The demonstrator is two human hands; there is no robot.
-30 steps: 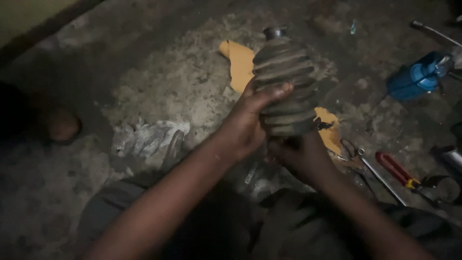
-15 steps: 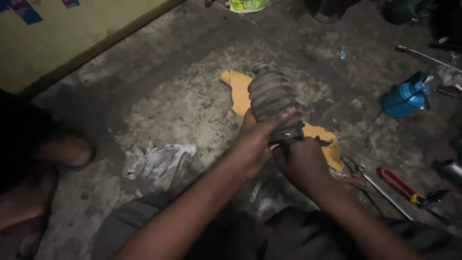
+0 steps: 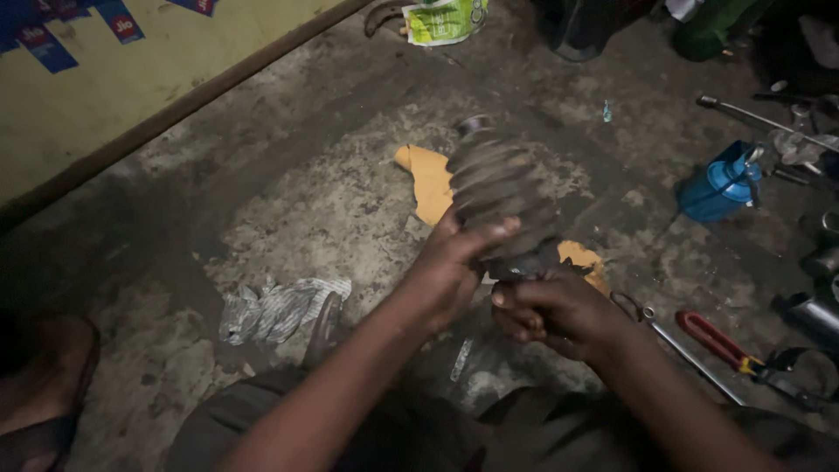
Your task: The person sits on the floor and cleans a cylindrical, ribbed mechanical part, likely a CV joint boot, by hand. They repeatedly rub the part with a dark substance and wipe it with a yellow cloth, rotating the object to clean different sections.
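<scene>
Boot (image 3: 498, 188): grey, ribbed rubber, dusty, narrow end up.
Left hand (image 3: 454, 267): wrapped around boot's side.
Right hand (image 3: 559, 310): clenched at boot's base.

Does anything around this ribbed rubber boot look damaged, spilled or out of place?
Nothing looks broken. The grey ribbed rubber boot, held in both hands, seems intact. A crumpled grey rag and torn orange paper lie loose on the stained concrete floor.

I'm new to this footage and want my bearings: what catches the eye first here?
At centre, a dusty ribbed rubber boot, gripped by the left hand at its lower end, with the right hand just below. An orange rag lies behind it on the concrete floor, a blue oil can at right.
</scene>
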